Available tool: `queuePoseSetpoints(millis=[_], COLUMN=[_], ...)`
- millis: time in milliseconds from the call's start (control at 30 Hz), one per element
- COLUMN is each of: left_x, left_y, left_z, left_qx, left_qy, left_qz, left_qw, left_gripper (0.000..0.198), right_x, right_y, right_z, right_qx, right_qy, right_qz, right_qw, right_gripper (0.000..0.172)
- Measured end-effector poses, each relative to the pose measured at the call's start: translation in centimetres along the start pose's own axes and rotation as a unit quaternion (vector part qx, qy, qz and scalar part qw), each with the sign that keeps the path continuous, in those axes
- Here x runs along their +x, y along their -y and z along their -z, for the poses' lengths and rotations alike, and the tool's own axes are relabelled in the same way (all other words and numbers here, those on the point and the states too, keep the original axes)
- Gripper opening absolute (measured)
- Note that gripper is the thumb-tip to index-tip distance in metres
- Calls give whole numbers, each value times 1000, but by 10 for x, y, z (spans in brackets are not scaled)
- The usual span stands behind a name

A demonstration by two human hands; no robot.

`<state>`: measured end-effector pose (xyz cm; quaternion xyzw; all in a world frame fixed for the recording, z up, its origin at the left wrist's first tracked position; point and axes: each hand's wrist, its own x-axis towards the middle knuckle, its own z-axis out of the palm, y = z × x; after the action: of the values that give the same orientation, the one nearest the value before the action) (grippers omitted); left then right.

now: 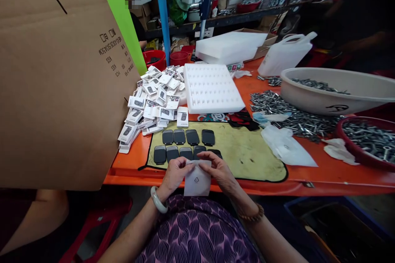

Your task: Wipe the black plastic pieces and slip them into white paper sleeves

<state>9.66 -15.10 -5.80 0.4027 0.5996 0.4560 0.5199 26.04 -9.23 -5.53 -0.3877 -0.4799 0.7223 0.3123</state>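
Note:
Between both hands hangs a small translucent plastic bag (197, 181) with a recycling triangle printed on it. My left hand (176, 172) pinches its upper left edge, a pale bangle on that wrist. The upper right edge is pinched by my right hand (220, 171), with a beaded bracelet behind it. Just beyond, flat black devices (192, 137) lie in two rows on a yellow-green cloth mat (247, 152); my hands partly cover the nearer row. Whether anything is inside the bag I cannot tell.
A heap of small white boxes (166, 111) lies left of a white foam tray (212, 88). A large cardboard box (55, 90) blocks the left side. At right are loose metal parts (286, 117), a white basin (327, 100), a red basin (348, 148) and plastic bags (285, 146).

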Motion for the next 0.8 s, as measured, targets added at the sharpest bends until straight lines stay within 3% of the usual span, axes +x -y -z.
queuePoseSetpoints(millis=[100, 200, 300, 400, 533, 700, 800], left_x=[-5, -10, -14, -19, -29, -37, -41], left_y=[-6, -15, -20, -19, -14, -9, -5], left_z=[4, 4, 3, 4, 10, 33, 60], left_qx=[9, 0, -83, -249, -378, -379, -279], left_qy=[6, -28, -62, -27, 35, 12, 51], left_qz=[-8, -19, -8, 50, 128, 125, 119], left_qw=[1000, 999, 995, 967, 916, 917, 952], left_gripper=[35, 33, 33, 40, 51, 52, 48], right_x=[1, 2, 3, 2, -3, -3, 8], right_y=[4, 0, -6, -7, -6, -12, -19], right_z=[-8, -15, -20, -27, -38, -50, -54], right_qx=[-41, -69, -72, 15, 159, 184, 129], right_qy=[-6, -3, -2, 6, 67, 158, 216], right_qz=[13, 16, 26, 18, -82, -132, -130], right_qw=[999, 997, 997, 1000, 982, 961, 959], right_gripper=[33, 38, 40, 41, 47, 49, 46])
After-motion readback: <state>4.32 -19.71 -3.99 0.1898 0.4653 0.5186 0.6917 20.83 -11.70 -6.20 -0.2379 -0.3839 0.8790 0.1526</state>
